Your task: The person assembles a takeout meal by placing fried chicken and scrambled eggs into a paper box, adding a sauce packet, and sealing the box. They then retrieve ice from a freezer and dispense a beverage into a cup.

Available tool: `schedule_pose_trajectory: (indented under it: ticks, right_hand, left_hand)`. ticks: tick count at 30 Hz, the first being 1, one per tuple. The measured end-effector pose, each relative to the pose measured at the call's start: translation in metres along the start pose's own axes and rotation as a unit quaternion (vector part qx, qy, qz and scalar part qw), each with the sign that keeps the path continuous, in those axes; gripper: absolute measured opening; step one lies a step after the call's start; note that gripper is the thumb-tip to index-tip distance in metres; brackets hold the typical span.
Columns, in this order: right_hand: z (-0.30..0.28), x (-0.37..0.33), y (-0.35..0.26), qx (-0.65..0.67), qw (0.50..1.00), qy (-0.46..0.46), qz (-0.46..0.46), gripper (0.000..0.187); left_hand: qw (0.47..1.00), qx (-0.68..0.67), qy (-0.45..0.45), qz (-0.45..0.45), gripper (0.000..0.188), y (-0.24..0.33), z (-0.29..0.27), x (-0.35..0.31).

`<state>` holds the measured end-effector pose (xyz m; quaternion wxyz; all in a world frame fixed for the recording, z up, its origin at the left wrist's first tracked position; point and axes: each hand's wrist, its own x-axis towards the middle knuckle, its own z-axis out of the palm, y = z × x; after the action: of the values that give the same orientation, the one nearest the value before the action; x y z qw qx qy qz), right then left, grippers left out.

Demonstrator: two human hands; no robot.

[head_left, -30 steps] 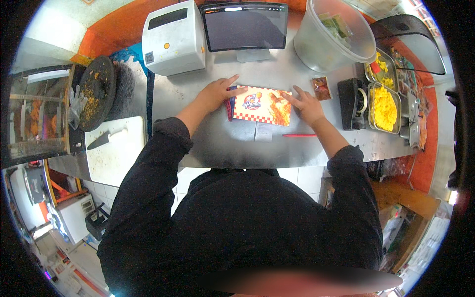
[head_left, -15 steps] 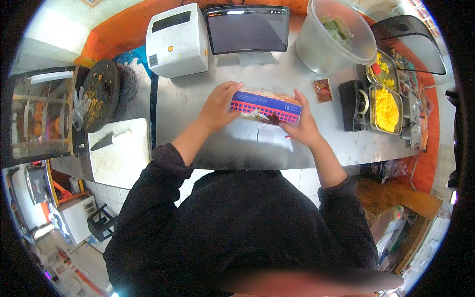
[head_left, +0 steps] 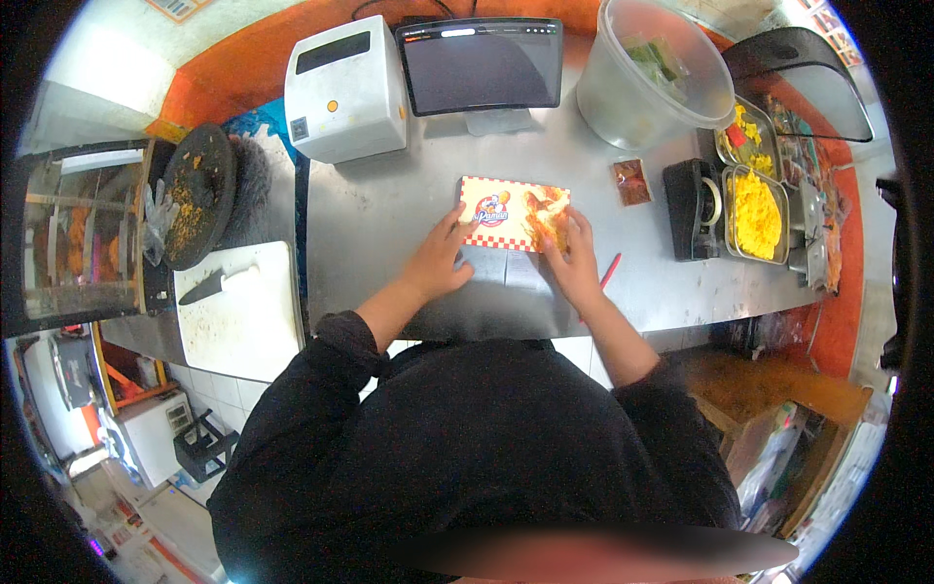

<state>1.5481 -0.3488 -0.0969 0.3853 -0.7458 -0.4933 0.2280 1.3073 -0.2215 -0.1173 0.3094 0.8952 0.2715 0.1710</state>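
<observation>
A cardboard food box (head_left: 504, 219), cream with a red checked border and a picture of fried food, shows its printed lid upward over the metal table (head_left: 409, 209). At its left edge are the fingertips of my left hand (head_left: 438, 258), with the thumb spread away. My right hand (head_left: 574, 263) grips the near right corner, its thumb on the lid and its fingers along the side. A slip of white paper (head_left: 525, 273) sticks out below the box. Beside my right wrist lies a red pen (head_left: 611, 270). I cannot tell whether the box fully rests on the table.
Behind stand a white label printer (head_left: 355, 127), a screen (head_left: 482, 73) and a clear bucket (head_left: 618, 107). Rightward are a sauce sachet (head_left: 631, 183), a black tape dispenser (head_left: 686, 209) and a tray of yellow food (head_left: 759, 216). A knife (head_left: 204, 288) lies on a white cutting board (head_left: 243, 326) at left.
The box has turned from showing its blue and pink side to lying lid up. My left hand has loosened its hold and spread its fingers. The pen beside my right wrist shows more fully.
</observation>
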Motion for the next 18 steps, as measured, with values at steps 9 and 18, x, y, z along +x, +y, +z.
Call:
schedule_pose_trajectory:
  ticks: [9, 18]
  right_hand:
    - [0.038, 0.02, 0.004, -0.071, 0.985, 0.12, 0.097, 0.063]
    - [-0.131, 0.034, 0.041, 0.111, 0.981, 0.046, 0.15, 0.04]
  left_hand:
    - [0.857, -0.38, 0.041, -0.347, 0.077, -0.006, 0.019, 0.061]
    - [0.733, -0.535, 0.086, -0.411, 0.065, 0.052, 0.008, 0.053]
